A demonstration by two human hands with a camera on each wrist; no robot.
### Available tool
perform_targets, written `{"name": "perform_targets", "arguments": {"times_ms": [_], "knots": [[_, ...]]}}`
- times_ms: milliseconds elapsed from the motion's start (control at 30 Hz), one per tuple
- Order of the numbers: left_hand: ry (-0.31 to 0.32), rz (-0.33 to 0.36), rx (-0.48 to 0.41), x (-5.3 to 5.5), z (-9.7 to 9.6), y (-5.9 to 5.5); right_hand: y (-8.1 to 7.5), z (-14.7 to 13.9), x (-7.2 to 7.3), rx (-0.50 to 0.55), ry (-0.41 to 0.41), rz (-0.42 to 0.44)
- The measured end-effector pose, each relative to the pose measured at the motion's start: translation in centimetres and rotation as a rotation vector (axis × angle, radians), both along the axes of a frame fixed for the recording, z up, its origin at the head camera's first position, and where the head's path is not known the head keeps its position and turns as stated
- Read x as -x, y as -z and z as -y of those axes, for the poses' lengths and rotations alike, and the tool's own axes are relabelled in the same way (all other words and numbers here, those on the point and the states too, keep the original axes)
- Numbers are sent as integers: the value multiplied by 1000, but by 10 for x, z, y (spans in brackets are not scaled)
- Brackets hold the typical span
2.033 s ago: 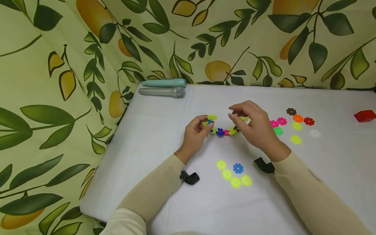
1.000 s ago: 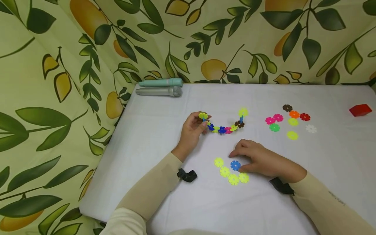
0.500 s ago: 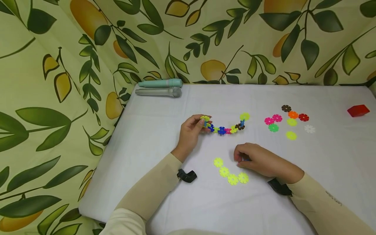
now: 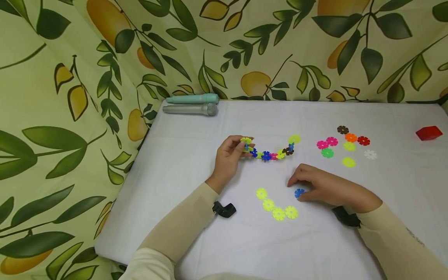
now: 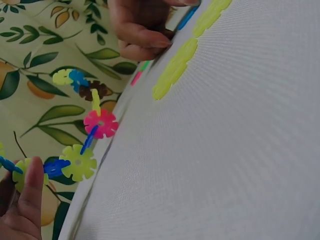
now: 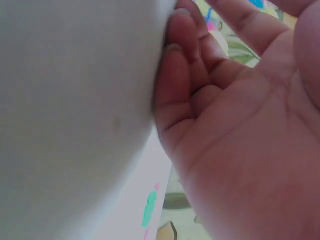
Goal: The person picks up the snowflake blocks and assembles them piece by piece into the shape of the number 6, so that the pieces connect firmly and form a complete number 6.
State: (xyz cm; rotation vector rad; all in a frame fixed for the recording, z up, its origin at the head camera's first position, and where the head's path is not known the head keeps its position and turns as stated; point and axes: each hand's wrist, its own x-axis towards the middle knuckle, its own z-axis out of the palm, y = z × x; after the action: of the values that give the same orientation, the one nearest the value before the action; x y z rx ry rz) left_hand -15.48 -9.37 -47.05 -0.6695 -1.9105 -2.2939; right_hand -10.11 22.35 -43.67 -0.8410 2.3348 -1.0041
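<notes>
My left hand pinches the left end of a chain of interlocking plastic snowflake discs, held up off the table. Yellow, dark blue, pink, brown and light blue discs curve to a yellow one at its right end. In the left wrist view, the thumb lies against a yellow disc of the chain. My right hand is low over the table, thumb at a loose blue snowflake disc, index finger apart from it. The right wrist view shows the palm; the blue disc under the thumb is hidden there.
Several loose yellow discs lie in front of the hands. More discs in mixed colours, one of them green, are spread to the right. A red block sits far right. Silver and teal microphones lie at the back left.
My right hand came down from the chain to the loose blue disc, which has shifted right, away from the yellow ones. My left hand has kept hold of the chain.
</notes>
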Motion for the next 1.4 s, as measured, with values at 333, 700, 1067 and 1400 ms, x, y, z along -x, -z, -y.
{"name": "perform_targets", "arguments": {"times_ms": [333, 700, 1067, 1400], "knots": [[-24, -3, 10, 1, 0, 0, -2, -4, 3, -53, 52, 4], [-28, -49, 24, -3, -2, -1, -6, 15, -1, 84, 198, -46], [-57, -115, 63, -4, -4, 0, -20, 46, 5, 231, 377, -93], [-52, -140, 69, -5, -6, -1, -34, 80, 24, 495, 545, 81]]}}
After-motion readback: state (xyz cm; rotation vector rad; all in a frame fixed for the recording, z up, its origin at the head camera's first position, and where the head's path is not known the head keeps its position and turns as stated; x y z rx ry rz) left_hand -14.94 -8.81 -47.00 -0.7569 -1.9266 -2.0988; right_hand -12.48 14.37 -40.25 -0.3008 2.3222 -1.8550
